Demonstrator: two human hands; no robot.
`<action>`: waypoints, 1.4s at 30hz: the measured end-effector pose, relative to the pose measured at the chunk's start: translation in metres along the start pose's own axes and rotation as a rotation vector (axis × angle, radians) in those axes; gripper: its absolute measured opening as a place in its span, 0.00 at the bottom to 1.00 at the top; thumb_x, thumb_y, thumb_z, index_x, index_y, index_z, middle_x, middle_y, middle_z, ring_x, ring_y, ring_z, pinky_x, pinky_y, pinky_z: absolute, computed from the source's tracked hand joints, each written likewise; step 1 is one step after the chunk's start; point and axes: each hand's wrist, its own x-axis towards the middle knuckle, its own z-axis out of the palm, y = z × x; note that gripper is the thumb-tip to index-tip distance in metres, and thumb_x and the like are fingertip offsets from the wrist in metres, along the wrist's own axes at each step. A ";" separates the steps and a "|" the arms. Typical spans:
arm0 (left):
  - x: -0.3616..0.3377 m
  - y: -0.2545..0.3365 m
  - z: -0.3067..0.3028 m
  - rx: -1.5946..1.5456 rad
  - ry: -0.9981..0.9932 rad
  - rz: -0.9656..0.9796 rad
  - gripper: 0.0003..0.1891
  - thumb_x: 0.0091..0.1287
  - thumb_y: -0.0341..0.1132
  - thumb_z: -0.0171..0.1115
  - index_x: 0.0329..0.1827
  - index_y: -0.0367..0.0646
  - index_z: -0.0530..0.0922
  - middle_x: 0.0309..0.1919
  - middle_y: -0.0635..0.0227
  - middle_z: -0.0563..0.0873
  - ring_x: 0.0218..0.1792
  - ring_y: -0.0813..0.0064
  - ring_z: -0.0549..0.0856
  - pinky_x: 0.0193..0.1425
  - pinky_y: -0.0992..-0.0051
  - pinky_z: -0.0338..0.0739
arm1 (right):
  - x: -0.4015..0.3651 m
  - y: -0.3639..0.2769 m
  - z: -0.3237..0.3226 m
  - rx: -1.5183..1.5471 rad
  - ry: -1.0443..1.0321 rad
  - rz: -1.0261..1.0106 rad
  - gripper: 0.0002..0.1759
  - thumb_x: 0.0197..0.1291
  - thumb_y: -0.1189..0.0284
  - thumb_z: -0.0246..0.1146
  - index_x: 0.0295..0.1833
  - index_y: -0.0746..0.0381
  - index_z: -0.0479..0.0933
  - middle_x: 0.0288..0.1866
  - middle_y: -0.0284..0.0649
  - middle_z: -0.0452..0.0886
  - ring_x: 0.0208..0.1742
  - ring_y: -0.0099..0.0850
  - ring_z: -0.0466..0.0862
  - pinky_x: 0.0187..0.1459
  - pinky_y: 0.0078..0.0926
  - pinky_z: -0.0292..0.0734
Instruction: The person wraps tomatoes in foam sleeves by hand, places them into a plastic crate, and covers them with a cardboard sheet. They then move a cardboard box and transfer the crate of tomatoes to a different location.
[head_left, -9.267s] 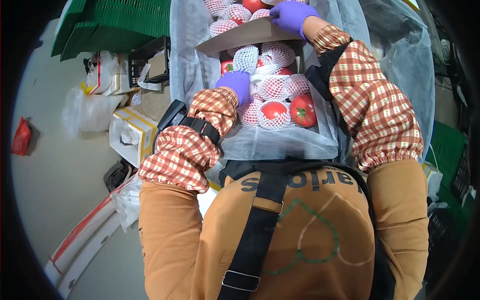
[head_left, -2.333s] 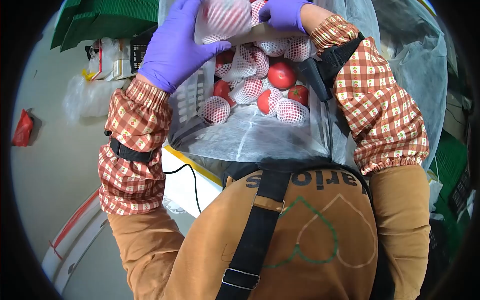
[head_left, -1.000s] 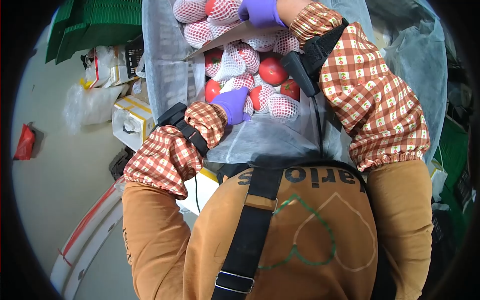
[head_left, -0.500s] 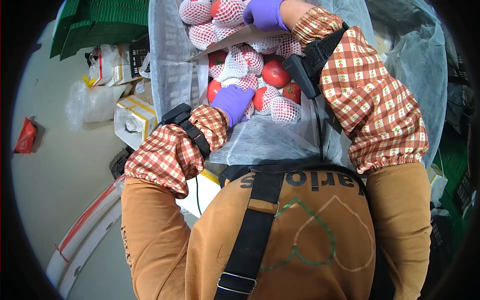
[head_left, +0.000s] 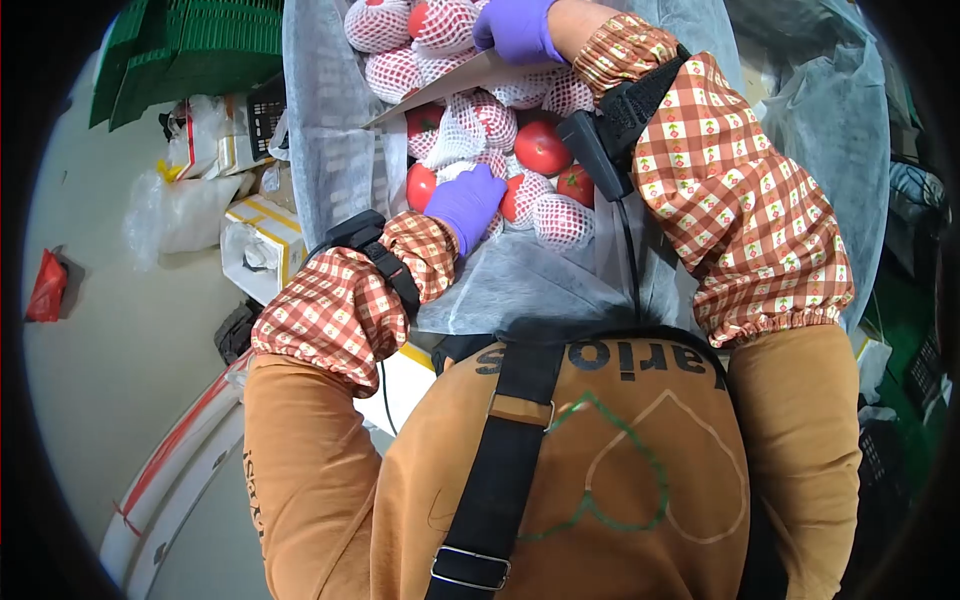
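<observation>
My left hand (head_left: 468, 207), in a purple glove, reaches among tomatoes at the near side of a lined crate. Its fingers are bent around a tomato in a white foam net, mostly hidden beneath them. Another netted tomato (head_left: 563, 222) and a bare red tomato (head_left: 541, 148) lie just to the right. At the top, my right hand (head_left: 518, 30), gloved the same way, grips a thin grey-white cardboard sheet (head_left: 440, 88). This sheet slants across the crate, with netted tomatoes (head_left: 445, 25) beyond it and more on the near side.
Pale translucent liner (head_left: 325, 120) covers the crate walls and its near edge. Green crates (head_left: 200, 50) stand at the upper left. A white foam box (head_left: 262, 250), plastic bags (head_left: 185, 215) and a red bag (head_left: 47, 287) are on the floor. A cable (head_left: 632, 265) hangs from my right wrist device.
The view has shifted slightly, so the crate appears a little further left. My left hand has moved slightly right relative to the tomatoes. My right hand still holds the sheet.
</observation>
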 end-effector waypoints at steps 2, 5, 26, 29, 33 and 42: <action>0.002 0.004 -0.009 -0.029 0.052 -0.011 0.06 0.59 0.31 0.60 0.37 0.44 0.82 0.29 0.59 0.85 0.35 0.55 0.86 0.42 0.60 0.80 | 0.001 0.000 0.003 -0.005 0.017 0.001 0.16 0.50 0.70 0.60 0.45 0.56 0.86 0.44 0.49 0.85 0.47 0.44 0.86 0.49 0.38 0.80; 0.017 0.021 -0.047 -0.130 -0.062 -0.017 0.06 0.55 0.32 0.63 0.33 0.43 0.82 0.29 0.57 0.84 0.34 0.56 0.85 0.41 0.60 0.79 | 0.001 0.002 0.002 -0.009 0.020 0.021 0.16 0.51 0.70 0.59 0.45 0.55 0.86 0.44 0.48 0.85 0.47 0.44 0.86 0.49 0.38 0.80; 0.083 0.057 -0.018 -0.088 -0.341 0.126 0.30 0.39 0.46 0.81 0.44 0.38 0.82 0.40 0.55 0.86 0.42 0.57 0.86 0.43 0.62 0.80 | 0.000 0.010 0.017 0.036 0.058 -0.069 0.16 0.54 0.68 0.58 0.47 0.53 0.84 0.44 0.44 0.85 0.46 0.44 0.85 0.47 0.39 0.79; 0.048 0.056 -0.075 -0.223 -0.254 0.127 0.22 0.51 0.48 0.71 0.45 0.44 0.84 0.38 0.57 0.87 0.42 0.56 0.86 0.45 0.61 0.81 | -0.002 0.005 0.016 -0.033 -0.056 -0.081 0.18 0.55 0.67 0.57 0.51 0.50 0.83 0.47 0.43 0.85 0.48 0.43 0.84 0.51 0.39 0.78; 0.008 0.022 -0.128 -0.111 0.115 -0.109 0.17 0.55 0.44 0.68 0.41 0.42 0.78 0.37 0.52 0.84 0.40 0.55 0.84 0.44 0.58 0.77 | -0.004 0.002 0.017 -0.074 -0.213 -0.006 0.19 0.54 0.64 0.58 0.52 0.50 0.82 0.48 0.41 0.85 0.50 0.42 0.84 0.52 0.38 0.78; 0.078 -0.049 -0.069 0.138 0.056 -0.139 0.08 0.64 0.34 0.55 0.40 0.47 0.82 0.36 0.57 0.86 0.38 0.54 0.87 0.40 0.59 0.81 | -0.014 0.008 0.054 -0.174 -0.173 0.094 0.17 0.57 0.68 0.58 0.52 0.54 0.83 0.51 0.44 0.84 0.52 0.43 0.84 0.51 0.40 0.79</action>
